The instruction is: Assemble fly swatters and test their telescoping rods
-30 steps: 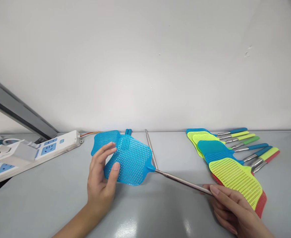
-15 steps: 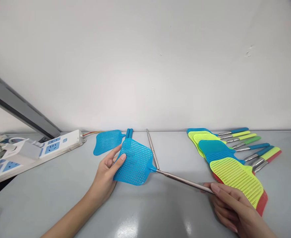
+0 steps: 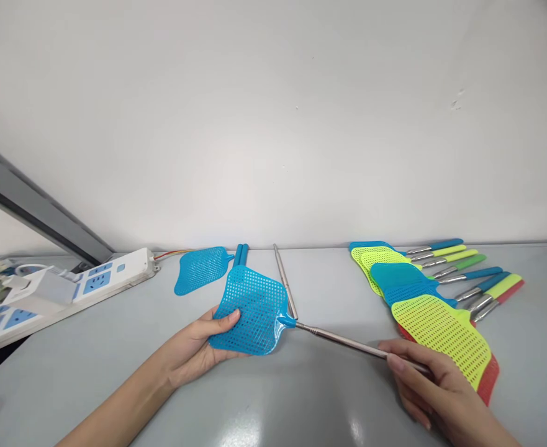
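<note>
A blue perforated fly swatter head [image 3: 249, 310] is pinched at its left edge by my left hand [image 3: 203, 344], thumb on top and the other fingers mostly hidden beneath. Its neck meets the thin end of a silver metal rod [image 3: 348, 343]. My right hand [image 3: 434, 385] is closed around that rod's thicker part, the rod sloping down to the right. Behind them on the table lie a second blue swatter head [image 3: 202, 270], two blue handle grips [image 3: 240, 255] side by side, and a loose silver rod [image 3: 285, 281].
At right lies an overlapping row of fly swatters, with a yellow one [image 3: 445, 335] in front and a blue one [image 3: 401, 280] behind. A white power strip [image 3: 133, 264] with plugs stands at left on the grey table [image 3: 115, 347]. A white wall [image 3: 282, 124] rises behind.
My left hand has shifted its hold on the swatter head, its fingers now further under it. My right hand has slid slightly along the rod, the thumb nearer the head.
</note>
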A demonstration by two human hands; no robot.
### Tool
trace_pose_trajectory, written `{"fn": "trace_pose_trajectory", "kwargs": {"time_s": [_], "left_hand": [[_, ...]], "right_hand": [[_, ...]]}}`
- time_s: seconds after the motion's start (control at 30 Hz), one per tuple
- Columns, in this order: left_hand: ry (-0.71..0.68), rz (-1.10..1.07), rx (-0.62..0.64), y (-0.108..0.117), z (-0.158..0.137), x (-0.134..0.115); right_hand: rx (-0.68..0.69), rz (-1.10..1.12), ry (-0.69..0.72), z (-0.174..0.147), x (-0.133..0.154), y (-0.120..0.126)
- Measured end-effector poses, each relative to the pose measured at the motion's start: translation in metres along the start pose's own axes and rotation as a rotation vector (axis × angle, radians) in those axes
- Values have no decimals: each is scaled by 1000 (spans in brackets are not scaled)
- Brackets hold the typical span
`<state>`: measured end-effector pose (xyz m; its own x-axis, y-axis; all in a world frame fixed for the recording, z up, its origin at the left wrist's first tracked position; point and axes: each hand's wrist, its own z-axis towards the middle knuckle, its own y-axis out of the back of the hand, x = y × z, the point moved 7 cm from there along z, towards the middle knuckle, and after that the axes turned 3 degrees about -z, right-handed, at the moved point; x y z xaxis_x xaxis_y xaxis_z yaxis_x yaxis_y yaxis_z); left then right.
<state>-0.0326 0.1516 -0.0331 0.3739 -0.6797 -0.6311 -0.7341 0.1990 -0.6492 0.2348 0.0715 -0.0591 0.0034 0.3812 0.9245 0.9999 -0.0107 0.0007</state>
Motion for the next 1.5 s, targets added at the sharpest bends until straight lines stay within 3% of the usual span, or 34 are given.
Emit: {"fn": "trace_pose_trajectory", "kwargs": {"time_s": [0.73, 1.17, 1.5], "left_hand": [[-47, 221, -48, 4, -4, 6], [-140, 380, 17, -11, -8, 10], [-93, 245, -19, -11, -5, 12]], "right_hand": [[98, -115, -33, -1, 1, -7], [127, 52, -168, -7, 6, -11], [144, 98, -151, 0, 8, -10]]}}
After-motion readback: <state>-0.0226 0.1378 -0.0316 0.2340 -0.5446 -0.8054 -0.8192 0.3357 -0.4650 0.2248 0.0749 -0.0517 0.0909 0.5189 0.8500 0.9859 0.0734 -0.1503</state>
